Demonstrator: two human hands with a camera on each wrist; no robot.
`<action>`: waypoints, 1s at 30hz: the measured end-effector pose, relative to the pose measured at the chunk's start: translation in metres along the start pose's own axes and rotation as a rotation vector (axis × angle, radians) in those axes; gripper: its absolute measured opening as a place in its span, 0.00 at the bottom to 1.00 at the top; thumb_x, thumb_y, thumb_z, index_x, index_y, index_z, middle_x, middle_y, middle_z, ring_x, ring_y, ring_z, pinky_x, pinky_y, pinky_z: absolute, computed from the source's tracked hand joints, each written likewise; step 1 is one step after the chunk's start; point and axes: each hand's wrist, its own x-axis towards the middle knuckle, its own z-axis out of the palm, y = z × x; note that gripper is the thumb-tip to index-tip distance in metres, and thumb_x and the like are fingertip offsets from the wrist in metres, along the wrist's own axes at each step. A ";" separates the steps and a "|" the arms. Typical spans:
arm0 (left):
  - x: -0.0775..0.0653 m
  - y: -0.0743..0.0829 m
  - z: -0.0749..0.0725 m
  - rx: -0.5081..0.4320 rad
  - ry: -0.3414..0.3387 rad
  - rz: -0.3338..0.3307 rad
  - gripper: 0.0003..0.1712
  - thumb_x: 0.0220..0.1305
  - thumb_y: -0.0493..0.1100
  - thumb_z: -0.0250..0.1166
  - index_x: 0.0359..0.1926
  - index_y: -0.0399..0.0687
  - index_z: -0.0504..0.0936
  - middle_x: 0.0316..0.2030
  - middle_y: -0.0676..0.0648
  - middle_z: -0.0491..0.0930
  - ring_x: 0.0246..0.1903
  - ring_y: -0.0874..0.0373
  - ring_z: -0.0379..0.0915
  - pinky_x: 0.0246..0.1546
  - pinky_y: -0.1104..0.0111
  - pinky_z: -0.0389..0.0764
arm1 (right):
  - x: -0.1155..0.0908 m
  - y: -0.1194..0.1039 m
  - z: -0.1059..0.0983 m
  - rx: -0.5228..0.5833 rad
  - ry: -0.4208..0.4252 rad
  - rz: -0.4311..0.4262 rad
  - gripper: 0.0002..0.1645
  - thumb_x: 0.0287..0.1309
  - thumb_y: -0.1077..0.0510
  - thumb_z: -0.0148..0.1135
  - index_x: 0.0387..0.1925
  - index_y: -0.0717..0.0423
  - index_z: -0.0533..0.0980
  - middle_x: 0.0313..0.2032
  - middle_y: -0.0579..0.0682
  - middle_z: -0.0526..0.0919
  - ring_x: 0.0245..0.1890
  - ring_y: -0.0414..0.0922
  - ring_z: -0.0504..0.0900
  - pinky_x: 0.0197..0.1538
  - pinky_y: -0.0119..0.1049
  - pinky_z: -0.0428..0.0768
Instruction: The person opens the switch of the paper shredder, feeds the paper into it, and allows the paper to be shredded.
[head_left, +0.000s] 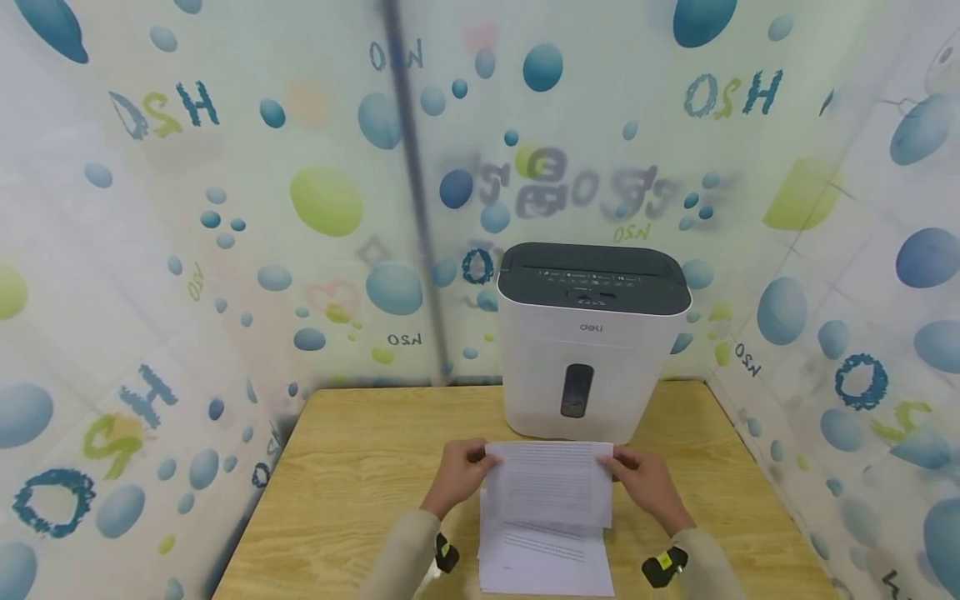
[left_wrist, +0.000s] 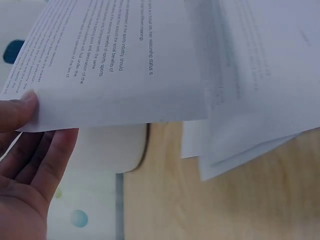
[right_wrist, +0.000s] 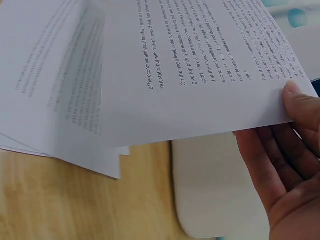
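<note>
A printed sheet of paper (head_left: pixel 555 483) is held up by its two far corners above other sheets. My left hand (head_left: pixel 459 471) pinches the left corner, thumb on top and fingers beneath, as the left wrist view shows the hand (left_wrist: pixel 30 150). At the right corner my right hand (head_left: pixel 651 483) pinches likewise; the right wrist view has the thumb (right_wrist: pixel 302 105) on the print. Below lies a loose stack of printed sheets (head_left: pixel 551 575) on the table, partly covered by the raised sheet. Just beyond stands a white paper shredder (head_left: pixel 540 358) with a dark top.
The wooden table (head_left: pixel 375 442) extends to both sides of the paper. A patterned curtain or sheet (head_left: pixel 337 275) hangs behind and at both sides. The shredder's top (head_left: pixel 600 279) has a long slot, and its front has a dark window (head_left: pixel 577 390).
</note>
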 end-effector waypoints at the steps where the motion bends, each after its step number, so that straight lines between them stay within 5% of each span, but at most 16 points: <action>1: 0.003 0.003 -0.002 -0.001 0.000 -0.004 0.13 0.65 0.37 0.70 0.22 0.46 0.80 0.20 0.52 0.78 0.21 0.68 0.67 0.25 0.74 0.73 | 0.001 -0.003 -0.002 -0.002 -0.002 -0.001 0.11 0.66 0.53 0.69 0.42 0.57 0.87 0.39 0.52 0.90 0.36 0.40 0.87 0.44 0.42 0.88; 8: 0.021 0.018 -0.011 0.012 0.000 0.013 0.09 0.65 0.38 0.70 0.27 0.47 0.85 0.26 0.50 0.86 0.24 0.65 0.74 0.28 0.72 0.77 | 0.008 -0.024 -0.020 -0.049 0.016 -0.054 0.13 0.67 0.50 0.67 0.42 0.55 0.87 0.39 0.51 0.90 0.36 0.40 0.85 0.40 0.30 0.82; 17: 0.046 0.040 -0.026 0.047 0.039 0.048 0.08 0.65 0.37 0.70 0.28 0.47 0.86 0.28 0.50 0.87 0.26 0.65 0.75 0.31 0.72 0.78 | 0.020 -0.050 -0.034 -0.035 0.024 -0.106 0.12 0.68 0.53 0.67 0.44 0.58 0.86 0.40 0.55 0.90 0.34 0.42 0.84 0.37 0.29 0.81; 21: 0.056 0.049 -0.032 0.070 0.039 0.044 0.09 0.66 0.39 0.70 0.27 0.47 0.85 0.26 0.50 0.86 0.25 0.64 0.72 0.29 0.72 0.75 | 0.023 -0.059 -0.041 -0.038 0.023 -0.124 0.14 0.69 0.53 0.66 0.46 0.59 0.86 0.41 0.56 0.90 0.34 0.43 0.85 0.38 0.31 0.83; 30: 0.083 0.073 -0.047 0.108 0.065 0.163 0.17 0.65 0.39 0.71 0.20 0.48 0.77 0.17 0.55 0.70 0.20 0.64 0.61 0.24 0.73 0.65 | 0.032 -0.079 -0.059 -0.063 0.052 -0.170 0.17 0.69 0.47 0.66 0.46 0.56 0.85 0.41 0.55 0.89 0.36 0.43 0.82 0.40 0.29 0.82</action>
